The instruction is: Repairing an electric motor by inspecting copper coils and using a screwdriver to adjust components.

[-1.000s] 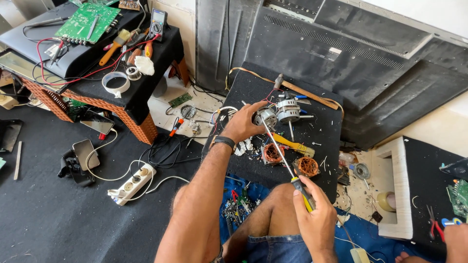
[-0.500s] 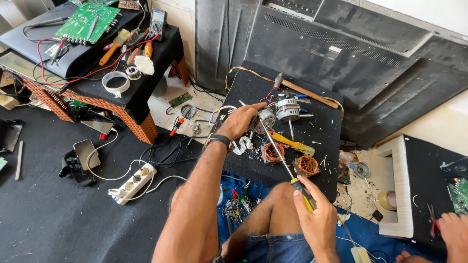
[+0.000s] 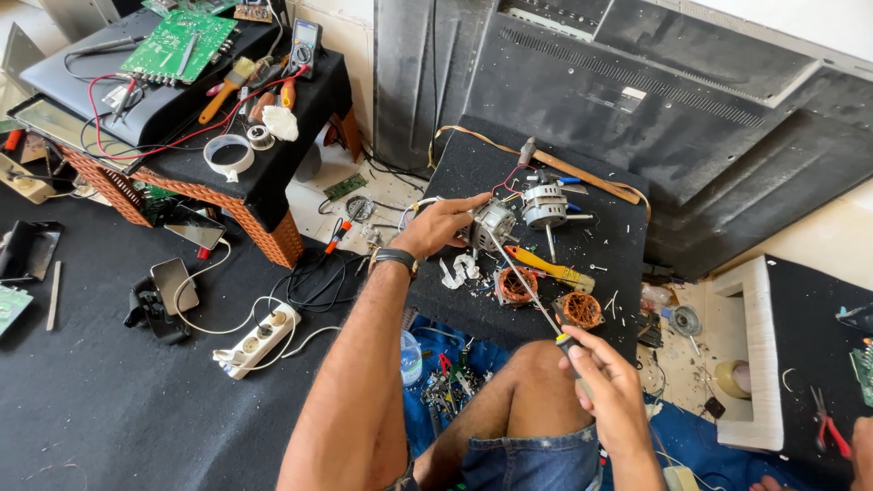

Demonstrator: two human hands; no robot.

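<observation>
Head view: left hand (image 3: 436,227) grips the motor (image 3: 492,224); right hand (image 3: 611,391) closes around a screwdriver (image 3: 527,286), tip probably touching the motor.

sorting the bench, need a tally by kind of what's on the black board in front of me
Motor housing halves: 2, one under the left hand at, one at
Copper wire coils: 2
Screwdrivers: 2, one long in the right hand at, one yellow-handled
Hammer: 1
Total: 7
</observation>
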